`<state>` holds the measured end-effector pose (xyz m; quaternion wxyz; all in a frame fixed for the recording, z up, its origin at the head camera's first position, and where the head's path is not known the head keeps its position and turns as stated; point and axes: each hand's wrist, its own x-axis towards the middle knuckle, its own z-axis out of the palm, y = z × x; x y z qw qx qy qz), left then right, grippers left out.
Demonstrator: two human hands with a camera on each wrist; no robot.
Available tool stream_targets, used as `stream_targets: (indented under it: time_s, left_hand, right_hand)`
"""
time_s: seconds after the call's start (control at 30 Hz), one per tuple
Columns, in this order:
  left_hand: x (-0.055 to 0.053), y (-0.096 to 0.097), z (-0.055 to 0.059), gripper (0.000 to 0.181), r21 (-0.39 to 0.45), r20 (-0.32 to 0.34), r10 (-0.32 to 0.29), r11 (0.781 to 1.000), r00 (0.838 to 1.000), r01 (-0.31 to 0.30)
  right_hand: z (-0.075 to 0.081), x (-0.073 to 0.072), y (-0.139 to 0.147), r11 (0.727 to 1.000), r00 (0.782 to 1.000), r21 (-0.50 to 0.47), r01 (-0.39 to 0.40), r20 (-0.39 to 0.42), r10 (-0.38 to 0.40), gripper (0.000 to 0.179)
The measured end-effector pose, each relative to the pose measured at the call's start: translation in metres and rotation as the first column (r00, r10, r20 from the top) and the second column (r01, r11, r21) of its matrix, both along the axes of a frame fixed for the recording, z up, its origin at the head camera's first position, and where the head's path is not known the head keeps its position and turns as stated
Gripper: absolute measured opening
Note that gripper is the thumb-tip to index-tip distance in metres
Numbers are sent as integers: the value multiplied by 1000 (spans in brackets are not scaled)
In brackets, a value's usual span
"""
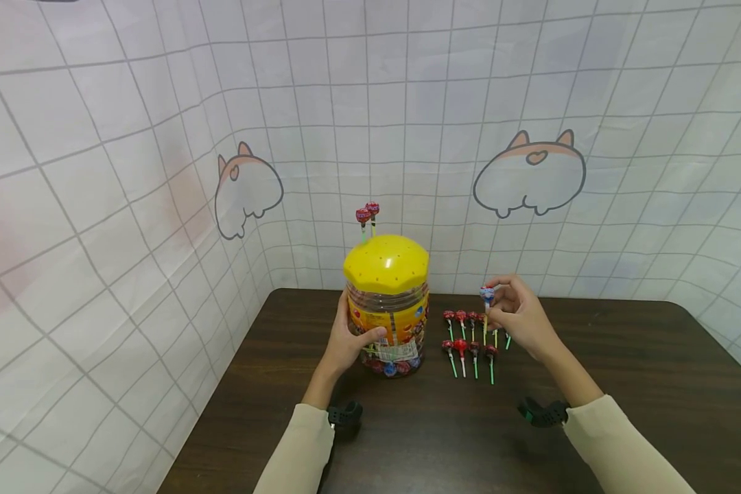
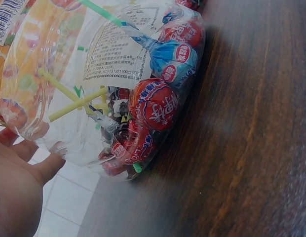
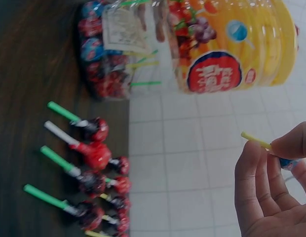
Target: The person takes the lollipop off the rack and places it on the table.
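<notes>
A clear plastic candy jar (image 1: 379,319) with a domed yellow lid (image 1: 385,264) stands on the dark table, lollipops visible through its lower wall. My left hand (image 1: 346,343) grips its left side, thumb across the front and the other fingers mostly hidden. Two red lollipops (image 1: 363,215) stick up out of the lid, heads uppermost. To the right of the jar, my right hand (image 1: 519,312) pinches a blue-wrapped lollipop (image 1: 486,293) by its yellow stick (image 3: 255,140), the head pointing up. It is held above several lollipops (image 1: 461,348) laid in two rows.
The dark wooden table (image 1: 617,357) extends to both sides. Behind it hangs a white grid-patterned cloth (image 1: 420,151) with cartoon animal drawings. Black bands (image 1: 346,414) are worn on both wrists, below the beige sleeves.
</notes>
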<state>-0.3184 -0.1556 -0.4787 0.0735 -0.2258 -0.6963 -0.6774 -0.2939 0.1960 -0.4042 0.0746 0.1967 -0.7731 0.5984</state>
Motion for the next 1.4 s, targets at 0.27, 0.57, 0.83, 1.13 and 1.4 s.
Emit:
stream_targets:
  time_s: [0.27,0.57,0.83,1.13,1.4]
  left_hand:
    - [0,0,0,101,-1,-1,0,1000,1000,0]
    - [1,0,0,102,8,3,-8,1000,1000,8]
    - [2,1,1,103,15,-5,-8,1000,1000,8]
    - [5,0,7,104,-2,-11,-7,1000,1000,7]
    - [19,1,25,104,7,10,-29,1000,1000,29]
  right_hand:
    - [-18,4,14,999,999,43,25,45,-27,43]
    - [-36,9,26,1000,989,22,10,151,-13,43]
    - [-49,11,36,999,978,41,2,208,-10,45]
    - [-67,6,47,996,965,84,-27,261,5,43]
    - [-76,5,51,989,949,134,-58,314,13,42]
